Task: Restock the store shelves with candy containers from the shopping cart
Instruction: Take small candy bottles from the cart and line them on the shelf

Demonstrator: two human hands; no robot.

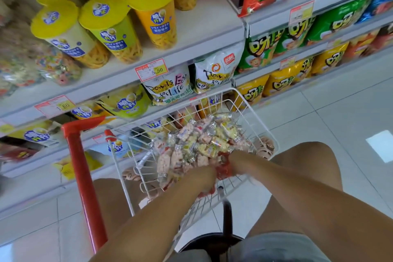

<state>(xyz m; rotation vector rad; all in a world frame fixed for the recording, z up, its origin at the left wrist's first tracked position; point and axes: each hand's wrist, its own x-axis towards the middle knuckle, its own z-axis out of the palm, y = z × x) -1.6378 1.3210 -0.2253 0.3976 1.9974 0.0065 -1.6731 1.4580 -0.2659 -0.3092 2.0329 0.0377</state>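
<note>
Candy containers (197,142) are meant for the store shelves (212,34), just beside the shopping cart (77,155), and now lie heaped in its wire basket. They look like small clear bottles, probably light, stiff and a little slippery, so I would hold the body, not the silver caps (163,175). The left hand (205,176) and right hand (230,160) reach into the heap, but blur hides whether they grip.

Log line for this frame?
stage: cart pick | left hand: in candy containers, grip unclear | right hand: same
</note>
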